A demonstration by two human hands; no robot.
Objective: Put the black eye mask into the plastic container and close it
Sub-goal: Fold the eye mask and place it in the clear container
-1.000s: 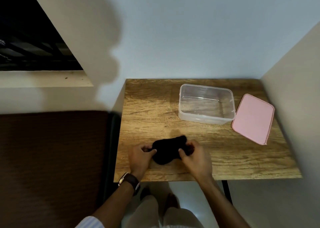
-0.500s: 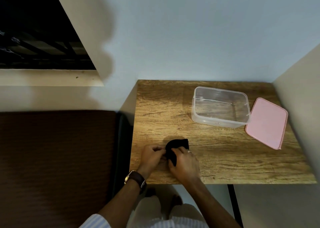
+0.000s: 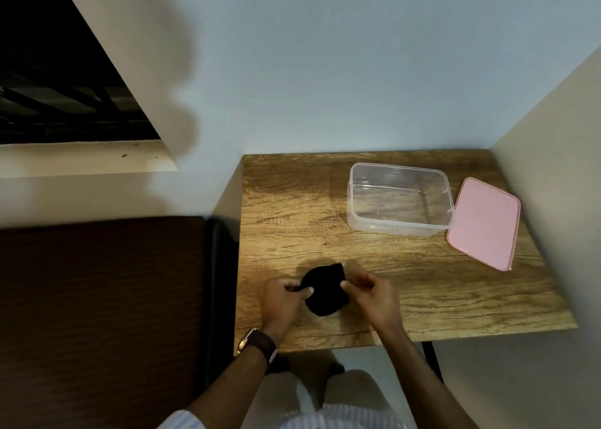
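Soft black fabric eye mask (image 3: 325, 290) is bunched into a compact lump on the wooden desk (image 3: 422, 298), near its front edge and well apart from everything else on it. It reads as folded over, so the long axis is no longer obvious; the lump looks slightly taller front-to-back than wide.

Left hand (image 3: 281, 301) touches the mask's left side, fingers (image 3: 305, 291) pinching the edge, and a bit of black, maybe the strap, pokes out between them. Right hand (image 3: 370, 298) is on the mask's right side, fingers (image 3: 346, 285) curled and nipping that edge. Both are grasping the mask; neither is lifted clear of the desk.

Clear rectangular plastic container (image 3: 400, 199), open and empty, sits behind and to the right of the mask, towards the desk's back edge. Flat pink rectangular lid (image 3: 484, 222) lies just right of the container, its corner touching or overlapping the container's right rim.

Key relation: the container is up and right of the mask, so the right hand is nearer to it. My guess is that the carry goes diagonally back-right, right hand leading, and the lid is already on that side for closing.

Risk: a loose strap could hang over the rim and foul the lid seal.
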